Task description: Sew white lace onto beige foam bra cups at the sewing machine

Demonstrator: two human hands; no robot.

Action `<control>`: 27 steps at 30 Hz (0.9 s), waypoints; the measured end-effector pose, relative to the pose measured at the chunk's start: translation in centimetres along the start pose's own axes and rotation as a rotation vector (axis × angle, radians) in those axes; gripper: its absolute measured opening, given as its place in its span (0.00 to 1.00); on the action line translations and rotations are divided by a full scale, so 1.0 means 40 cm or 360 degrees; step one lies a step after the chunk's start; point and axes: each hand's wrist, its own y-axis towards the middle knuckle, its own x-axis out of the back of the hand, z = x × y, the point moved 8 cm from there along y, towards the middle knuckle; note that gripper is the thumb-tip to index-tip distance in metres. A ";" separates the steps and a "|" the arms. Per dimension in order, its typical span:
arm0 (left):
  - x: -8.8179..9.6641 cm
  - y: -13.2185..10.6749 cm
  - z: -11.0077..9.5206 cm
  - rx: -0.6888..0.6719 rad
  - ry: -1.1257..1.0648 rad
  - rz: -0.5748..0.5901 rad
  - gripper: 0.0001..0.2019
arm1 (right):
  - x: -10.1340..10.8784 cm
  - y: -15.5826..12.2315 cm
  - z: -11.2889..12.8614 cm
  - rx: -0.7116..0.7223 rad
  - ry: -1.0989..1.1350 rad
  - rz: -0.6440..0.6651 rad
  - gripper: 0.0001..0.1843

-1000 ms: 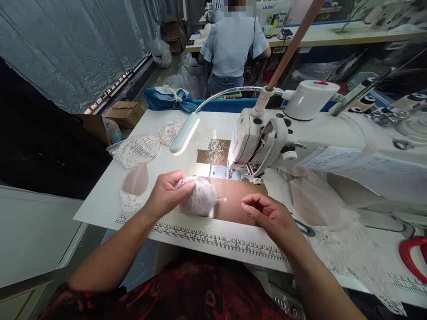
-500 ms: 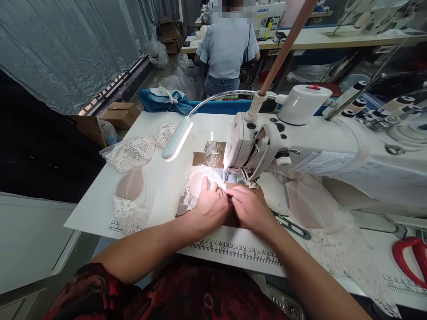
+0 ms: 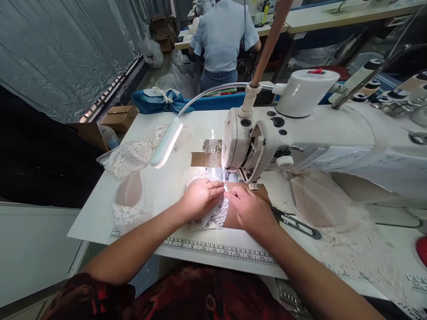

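Note:
Just in front of the needle of the white sewing machine (image 3: 253, 133) lies a white lace bra cup (image 3: 218, 214). My left hand (image 3: 202, 195) rests over the cup, its fingers pressed together on the lace edge and covering much of it. Close by on the right, my right hand (image 3: 248, 206) pinches the same lace edge with thumb and forefinger. The fingertips of both hands almost meet below the presser foot. Brown tape (image 3: 231, 218) covers the bed beneath my right hand.
Finished-looking lace cups (image 3: 128, 158) and a beige cup (image 3: 129, 190) lie at left. Thread snips (image 3: 296, 224) and sheer lace pieces (image 3: 347, 240) lie at right. A lamp (image 3: 167, 142) arches over the table. A printed ruler (image 3: 216, 251) runs along the front edge. A co-worker (image 3: 223, 40) sits ahead.
The lace cup has turned, so its patterned lace now hangs toward me. My left hand has shifted left and flattened over it. The view has tilted slightly.

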 end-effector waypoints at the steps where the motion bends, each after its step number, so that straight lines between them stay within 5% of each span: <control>1: -0.011 0.000 0.004 -0.0009 0.0075 -0.0021 0.15 | 0.000 0.001 -0.002 -0.0013 0.0001 -0.0013 0.20; 15: -0.005 0.037 0.029 -0.0097 0.0153 0.0037 0.19 | 0.004 0.024 -0.039 -0.0200 0.0126 -0.0077 0.21; 27: -0.006 0.037 0.053 -0.0251 0.0005 -0.0215 0.13 | 0.009 0.025 -0.043 -0.0195 0.0121 -0.0195 0.21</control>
